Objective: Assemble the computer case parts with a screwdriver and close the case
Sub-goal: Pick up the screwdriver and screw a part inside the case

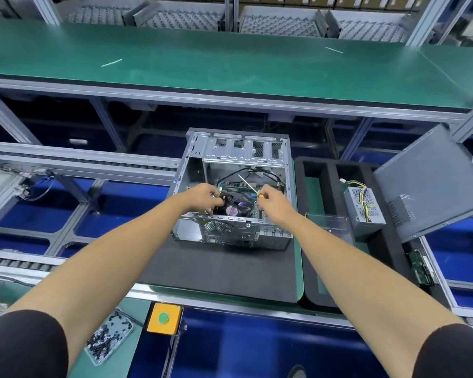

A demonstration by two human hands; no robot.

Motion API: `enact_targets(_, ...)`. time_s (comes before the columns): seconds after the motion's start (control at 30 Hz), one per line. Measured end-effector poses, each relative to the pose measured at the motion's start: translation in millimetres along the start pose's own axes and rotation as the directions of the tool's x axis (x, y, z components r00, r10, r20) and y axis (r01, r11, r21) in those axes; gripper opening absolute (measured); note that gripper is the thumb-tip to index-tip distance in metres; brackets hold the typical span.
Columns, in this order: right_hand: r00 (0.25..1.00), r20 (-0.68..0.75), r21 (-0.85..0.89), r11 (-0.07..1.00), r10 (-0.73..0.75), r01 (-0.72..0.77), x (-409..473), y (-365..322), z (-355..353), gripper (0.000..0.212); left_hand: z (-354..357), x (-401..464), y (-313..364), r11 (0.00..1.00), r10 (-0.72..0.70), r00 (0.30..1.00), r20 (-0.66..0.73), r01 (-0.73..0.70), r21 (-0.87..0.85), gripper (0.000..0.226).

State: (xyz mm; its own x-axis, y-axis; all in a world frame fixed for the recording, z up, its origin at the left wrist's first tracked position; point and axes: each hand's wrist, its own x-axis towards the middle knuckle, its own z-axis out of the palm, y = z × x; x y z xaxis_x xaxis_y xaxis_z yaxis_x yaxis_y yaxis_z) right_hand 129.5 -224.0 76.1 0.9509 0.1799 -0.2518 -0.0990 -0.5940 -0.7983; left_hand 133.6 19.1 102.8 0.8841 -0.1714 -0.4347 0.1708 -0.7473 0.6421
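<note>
one open computer case (pixel 234 192) mid-mat (pixel 219 271), near edge bare | left hand (pixel 205 197) curled on cooler (pixel 234 205) | right hand (pixel 271 200) pinching one screwdriver (pixel 250 185) | one side panel (pixel 432 184) at right

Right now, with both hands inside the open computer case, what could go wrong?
The thin metal screwdriver shaft, held by the right hand, angles over the green motherboard and could slip and scratch it. The left hand works beside the black cooler fan, near black cables that might snag.
</note>
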Motion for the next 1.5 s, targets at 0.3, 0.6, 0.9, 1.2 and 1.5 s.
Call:
enact_targets(0.3, 0.99, -0.118, 0.026, 0.997, -0.074, 0.077, 9.8, -5.8, 20.1, 0.042, 2.9, 11.5, -11.9, 0.985, 0.116, 0.99, 0.083, -0.104, -0.139, 0.038)
enact_targets(0.6, 0.964, -0.215, -0.106, 0.985, -0.154, 0.134, 35.5, -11.2, 10.4, 0.041, -9.5, 31.4, -19.4, 0.976, 0.218, 0.968, 0.128, -0.219, -0.007, 0.049)
enact_targets(0.9, 0.991, -0.038, 0.104, 0.985, -0.132, 0.135, 77.5, -8.2, -8.9, 0.035, -30.4, 45.1, -38.3, 0.87, 0.227, 0.926, 0.302, -0.054, -0.49, 0.077)
enact_targets(1.2, 0.993, 0.047, 0.46, 0.88, 0.107, -0.117, 97.9, -9.9, 13.0, 0.049, -15.2, 54.9, -43.3, 0.641, 0.002, 0.998, 0.065, 0.049, -0.766, 0.08)
enact_targets(1.5, 0.995, 0.087, 0.451, 0.888, 0.057, -0.09, 98.8, 2.6, 6.0, 0.033, -18.5, 59.2, -41.2, 0.881, 0.097, 0.993, -0.066, -0.117, -0.458, 0.043)
